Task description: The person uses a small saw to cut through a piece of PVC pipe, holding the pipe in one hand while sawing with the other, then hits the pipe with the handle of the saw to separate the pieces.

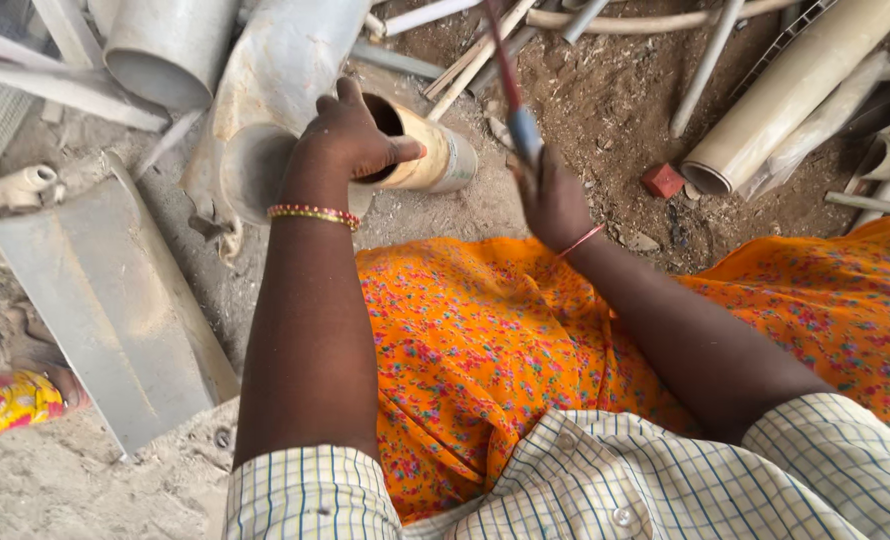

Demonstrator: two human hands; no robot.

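Yellowish plastic, a short pipe piece (pixel 427 150) lies on its side on the dirt floor just ahead of your lap, its open mouth under your left hand (pixel 350 135) and its long axis running off to the right, toward your other hand. Your left hand is the nearer one: it is closed over the rim, thumb along the outside and fingers curled at the opening. Your right hand (pixel 553 205) sits just right of the pipe's far end, apart from it, fisted round a thin tool (pixel 513 85) with a red shaft and blue grip that slants up and away from you. Behind the pipe piece a large grey pipe (pixel 280 75) touches or nearly touches it; I cannot tell which.
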